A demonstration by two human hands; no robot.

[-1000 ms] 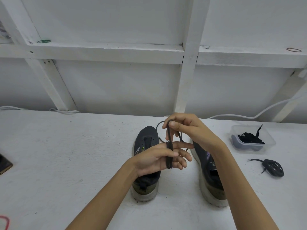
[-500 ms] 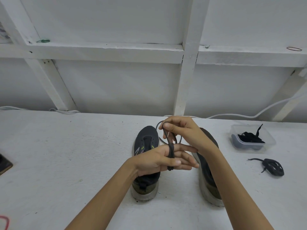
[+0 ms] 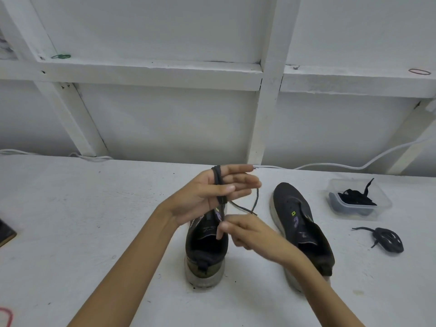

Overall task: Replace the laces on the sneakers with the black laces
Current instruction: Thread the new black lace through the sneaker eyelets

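Two dark sneakers stand on the white table, heels toward me: the left sneaker [image 3: 205,246] under my hands and the right sneaker [image 3: 300,228] beside it. Neither shows a lace in its eyelets. My left hand [image 3: 212,194] is raised above the left sneaker, palm toward me, with a dark lace [image 3: 218,182] wound round its straight fingers and the thumb pressing on the coil. My right hand [image 3: 247,232] is just below, blurred, fingers curled on the lace's loose tail [image 3: 243,210]. A clear tub [image 3: 379,208] at the right holds black laces [image 3: 356,200].
A coiled dark lace [image 3: 388,239] lies on the table in front of the tub. A white cable [image 3: 330,165] runs along the back edge below the white beamed wall. A dark flat object [image 3: 6,232] and a red band [image 3: 6,315] sit at the left edge.
My left hand rose and turned palm toward me with the lace coil on its fingers. My right hand dropped from above the coil to below it, taking the tail along.
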